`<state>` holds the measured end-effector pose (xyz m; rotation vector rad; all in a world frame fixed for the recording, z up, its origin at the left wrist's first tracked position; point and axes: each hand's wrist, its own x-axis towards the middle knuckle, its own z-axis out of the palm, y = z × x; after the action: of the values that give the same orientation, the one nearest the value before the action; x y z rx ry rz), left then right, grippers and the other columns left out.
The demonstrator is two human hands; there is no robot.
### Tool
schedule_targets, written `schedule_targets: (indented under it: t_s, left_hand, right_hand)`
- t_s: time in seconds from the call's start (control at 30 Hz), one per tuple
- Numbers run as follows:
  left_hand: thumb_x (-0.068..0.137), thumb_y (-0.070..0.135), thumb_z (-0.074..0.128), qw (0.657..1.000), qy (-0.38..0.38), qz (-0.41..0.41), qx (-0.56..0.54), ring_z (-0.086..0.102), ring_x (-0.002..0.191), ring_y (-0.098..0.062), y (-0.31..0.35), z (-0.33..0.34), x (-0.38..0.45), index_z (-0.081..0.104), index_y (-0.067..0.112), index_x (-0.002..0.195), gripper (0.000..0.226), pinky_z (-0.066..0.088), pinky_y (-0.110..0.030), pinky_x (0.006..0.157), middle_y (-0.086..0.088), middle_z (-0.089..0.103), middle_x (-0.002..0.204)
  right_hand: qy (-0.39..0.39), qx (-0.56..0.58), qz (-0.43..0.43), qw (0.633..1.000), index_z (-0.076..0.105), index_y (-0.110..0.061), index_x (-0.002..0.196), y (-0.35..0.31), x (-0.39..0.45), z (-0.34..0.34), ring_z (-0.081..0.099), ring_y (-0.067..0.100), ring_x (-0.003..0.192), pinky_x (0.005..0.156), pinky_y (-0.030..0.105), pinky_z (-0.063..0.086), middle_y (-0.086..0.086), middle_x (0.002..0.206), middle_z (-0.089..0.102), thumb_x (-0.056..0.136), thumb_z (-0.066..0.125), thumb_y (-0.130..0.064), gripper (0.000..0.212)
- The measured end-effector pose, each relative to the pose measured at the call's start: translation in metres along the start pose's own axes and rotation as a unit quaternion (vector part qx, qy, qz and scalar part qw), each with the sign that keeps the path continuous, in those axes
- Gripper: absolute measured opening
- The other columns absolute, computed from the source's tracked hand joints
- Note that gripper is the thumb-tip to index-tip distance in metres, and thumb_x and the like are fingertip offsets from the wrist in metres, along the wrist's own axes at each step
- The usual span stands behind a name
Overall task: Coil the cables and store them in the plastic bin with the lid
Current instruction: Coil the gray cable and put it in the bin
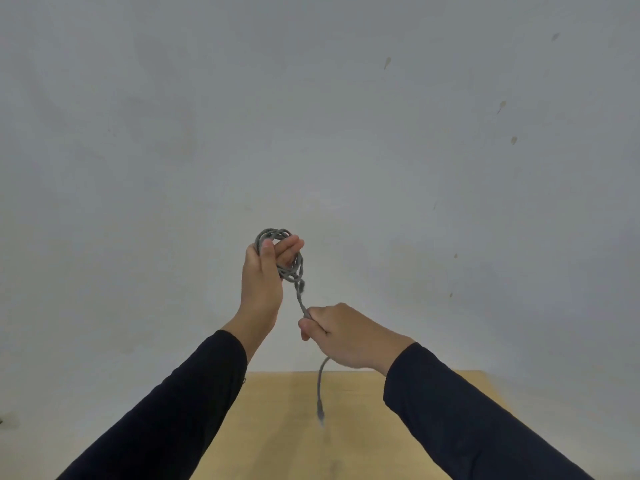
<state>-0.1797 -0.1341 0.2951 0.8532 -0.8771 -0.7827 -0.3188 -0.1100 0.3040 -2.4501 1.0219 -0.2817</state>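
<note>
Dark sleeves (166, 414) over wooden bench (287, 427). Left hand (263, 275) fingers closed around grey cable (294, 268) coil. Right hand (343, 336) fingers pinch its tail, plug end dangling.

A plain light-wood table (363, 427) sits low beneath the raised grip, its top bare where visible, both edges hidden behind dark sleeves.

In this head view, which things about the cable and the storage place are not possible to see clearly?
- Plastic bin and lid: not in the head view at all.
- Free end of the grey cable: motion-blurred, so its plug type is unreadable.
- Number of loops: the left hand covers part of the coil.
- Cable inside the right hand: hidden by the closed fingers.
- Wooden table: the sleeves and the bottom edge cut it off.
</note>
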Motion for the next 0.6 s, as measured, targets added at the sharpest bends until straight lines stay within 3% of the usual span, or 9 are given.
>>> schedule_targets:
  t_s: [0.1,0.17,0.3,0.37,0.47,0.53,0.6]
  left_hand:
    - [0.101,0.028,0.029,0.984,-0.085,0.040,0.153,0.068,0.091,-0.009,-0.012,-0.006,-0.016,0.045,0.011,0.105,0.024,0.052,-0.018,0.074,0.000,0.069,0.098]
    - [0.098,0.033,0.031,0.964,-0.132,0.045,0.227,0.063,0.079,-0.005,-0.018,-0.009,-0.030,0.049,0.008,0.101,0.031,0.047,-0.017,0.068,0.008,0.065,0.087]
    - [0.101,0.025,0.024,0.961,-0.233,-0.026,0.148,0.054,0.046,-0.015,-0.019,-0.009,-0.059,0.051,-0.003,0.100,0.040,0.046,-0.025,0.051,-0.001,0.068,0.067]
    - [0.102,0.026,0.022,0.962,-0.244,-0.047,0.116,0.042,0.036,-0.015,-0.015,-0.005,-0.068,0.053,0.000,0.085,0.044,0.039,-0.026,0.047,-0.003,0.062,0.057]
    - [0.100,0.036,0.029,0.970,-0.223,-0.076,0.055,0.024,0.034,-0.012,-0.008,0.000,-0.073,0.048,0.007,0.070,0.046,0.021,-0.036,0.050,0.003,0.039,0.042]
    - [0.096,0.046,0.029,0.979,-0.186,-0.073,0.034,0.021,0.034,-0.010,-0.003,0.003,-0.070,0.049,0.008,0.070,0.050,0.016,-0.034,0.049,0.006,0.031,0.040]
    - [0.092,0.051,0.025,0.986,-0.149,-0.064,0.036,0.022,0.034,-0.010,0.002,0.005,-0.063,0.054,0.008,0.070,0.056,0.020,-0.026,0.045,0.005,0.029,0.039]
  right_hand:
    - [0.010,-0.087,-0.065,0.994,0.055,-0.008,0.083,-0.008,0.003,-0.018,0.044,0.010,0.061,0.059,0.025,0.033,-0.005,0.071,0.051,0.097,0.041,-0.025,0.026]
    - [0.003,-0.121,-0.079,0.989,0.061,-0.009,0.079,-0.011,0.005,-0.033,0.048,0.013,0.063,0.062,0.028,0.037,-0.004,0.071,0.054,0.092,0.051,-0.025,0.023]
    - [0.025,-0.041,-0.068,0.997,0.065,-0.016,0.074,-0.006,0.008,-0.063,0.048,0.008,0.059,0.060,0.024,0.039,-0.008,0.061,0.054,0.080,0.069,-0.029,0.015]
    - [0.057,0.009,-0.064,0.996,0.067,-0.018,0.075,0.005,0.012,-0.072,0.049,0.013,0.060,0.061,0.026,0.040,-0.001,0.065,0.059,0.078,0.070,-0.031,0.014]
    - [0.066,0.083,-0.058,0.993,0.072,-0.025,0.079,0.023,0.016,-0.072,0.059,0.026,0.076,0.074,0.037,0.048,0.009,0.083,0.069,0.081,0.067,-0.035,0.011]
    - [0.094,0.119,-0.057,0.987,0.073,-0.024,0.085,0.032,0.019,-0.062,0.062,0.021,0.084,0.081,0.033,0.048,0.004,0.088,0.072,0.085,0.063,-0.032,0.013]
    - [0.141,0.151,-0.055,0.977,0.073,-0.021,0.093,0.040,0.021,-0.049,0.064,0.014,0.088,0.084,0.029,0.048,-0.001,0.092,0.073,0.089,0.058,-0.027,0.017]
